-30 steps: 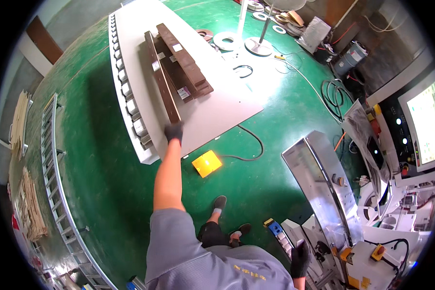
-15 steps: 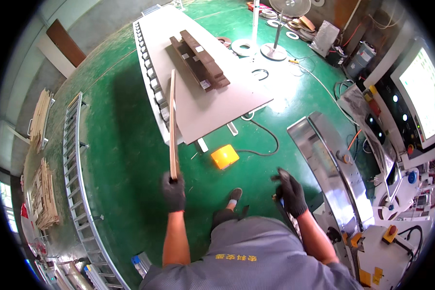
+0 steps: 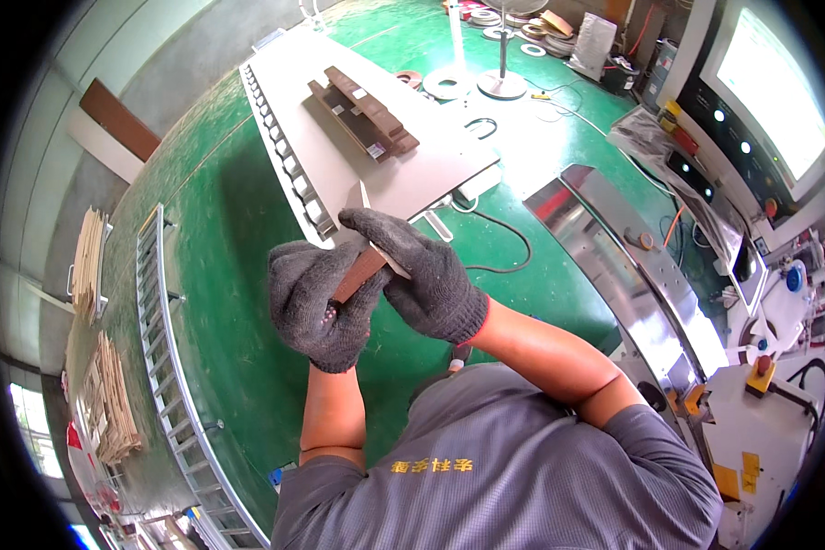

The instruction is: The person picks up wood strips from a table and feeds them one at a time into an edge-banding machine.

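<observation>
My left hand [image 3: 319,301] closed around a brown board [image 3: 361,274], my right hand [image 3: 430,282] curled at its right side, right hold unclear

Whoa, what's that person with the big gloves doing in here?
A person in a grey shirt has both gloved hands close together around a brown board. The left hand is gripping it, and the right hand is right up beside it, near something pale I can't make out. More brown boards lie on the long pale table ahead.
</observation>
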Demonstrator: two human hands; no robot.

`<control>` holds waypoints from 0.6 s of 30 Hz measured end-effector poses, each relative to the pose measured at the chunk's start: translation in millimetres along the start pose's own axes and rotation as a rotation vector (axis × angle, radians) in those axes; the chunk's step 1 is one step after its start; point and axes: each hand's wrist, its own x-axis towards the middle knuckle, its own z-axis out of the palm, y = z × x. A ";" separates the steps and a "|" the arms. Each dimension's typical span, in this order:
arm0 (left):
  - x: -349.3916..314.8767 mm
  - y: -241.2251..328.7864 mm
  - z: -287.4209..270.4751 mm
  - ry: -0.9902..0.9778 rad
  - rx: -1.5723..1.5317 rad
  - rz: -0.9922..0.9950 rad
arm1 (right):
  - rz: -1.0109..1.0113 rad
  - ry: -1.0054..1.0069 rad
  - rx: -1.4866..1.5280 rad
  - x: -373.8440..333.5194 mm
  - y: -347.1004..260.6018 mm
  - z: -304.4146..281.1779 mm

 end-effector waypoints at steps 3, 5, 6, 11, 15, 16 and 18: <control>3.9 3.9 9.0 0.025 -0.037 -0.006 | 0.031 0.036 -0.055 -3.0 -0.7 -5.9; 1.7 5.6 15.6 0.009 -0.009 0.008 | 0.121 0.051 -0.071 -6.6 -3.8 -6.9; 0.7 6.2 19.4 0.001 0.005 0.015 | 0.192 0.051 -0.068 -7.1 -8.3 -9.5; -17.4 4.4 39.1 -0.042 -0.015 0.020 | 0.356 0.040 -0.098 -10.5 -14.7 -26.1; -17.7 -0.1 50.0 -0.149 -0.126 0.074 | 0.325 0.108 -0.114 -19.4 -11.5 -36.5; -15.4 -5.1 53.0 -0.204 -0.174 0.114 | 0.315 0.149 -0.124 -21.9 -11.0 -40.3; -33.2 -30.8 67.2 -0.022 -0.410 -0.343 | 0.389 0.195 -0.084 -26.7 -9.7 -44.8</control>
